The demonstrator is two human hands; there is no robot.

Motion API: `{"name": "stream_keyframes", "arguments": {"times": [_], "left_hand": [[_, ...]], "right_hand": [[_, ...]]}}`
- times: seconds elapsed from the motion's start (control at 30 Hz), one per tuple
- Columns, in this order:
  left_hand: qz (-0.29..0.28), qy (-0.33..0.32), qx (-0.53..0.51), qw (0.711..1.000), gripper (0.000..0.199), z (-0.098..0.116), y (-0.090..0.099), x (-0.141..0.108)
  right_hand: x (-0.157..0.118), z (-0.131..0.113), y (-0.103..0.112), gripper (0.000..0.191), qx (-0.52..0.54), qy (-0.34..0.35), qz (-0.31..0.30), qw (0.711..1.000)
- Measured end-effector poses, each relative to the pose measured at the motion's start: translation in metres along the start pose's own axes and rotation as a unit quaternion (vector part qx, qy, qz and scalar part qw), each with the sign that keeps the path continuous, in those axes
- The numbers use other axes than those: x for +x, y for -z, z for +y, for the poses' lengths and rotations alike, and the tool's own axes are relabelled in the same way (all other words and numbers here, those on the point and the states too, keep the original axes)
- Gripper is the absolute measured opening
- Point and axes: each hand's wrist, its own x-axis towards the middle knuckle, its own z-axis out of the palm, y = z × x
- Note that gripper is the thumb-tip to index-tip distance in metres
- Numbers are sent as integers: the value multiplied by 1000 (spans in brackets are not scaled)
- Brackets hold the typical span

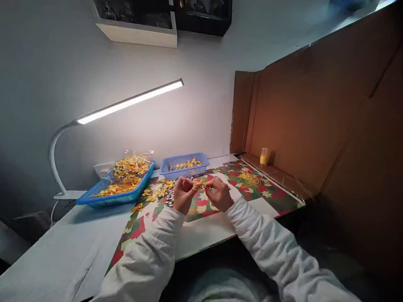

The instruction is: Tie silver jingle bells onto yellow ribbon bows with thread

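Pale sleeves (pixel 157 247) lead to closely pinched hands (pixel 183 195) holding a yellow bow (pixel 200 184) between them.

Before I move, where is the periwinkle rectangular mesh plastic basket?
In the head view, the periwinkle basket stands just left of centre, near the pale wall, beyond the bare left hand and right of the blue plastic tray heaped with yellow pieces.
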Motion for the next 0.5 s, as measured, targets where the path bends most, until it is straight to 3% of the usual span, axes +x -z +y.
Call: {"name": "stream_keyframes", "arguments": {"times": [0.27,0.5], "left_hand": [[7,-2,-3,1000,55,0,0,1],[15,5,-9,1000,56,2,1,3]], "right_hand": [[2,-3,1,14,16,-25,1,1000],[1,-6,1,9,91,-99,22,991]]}}
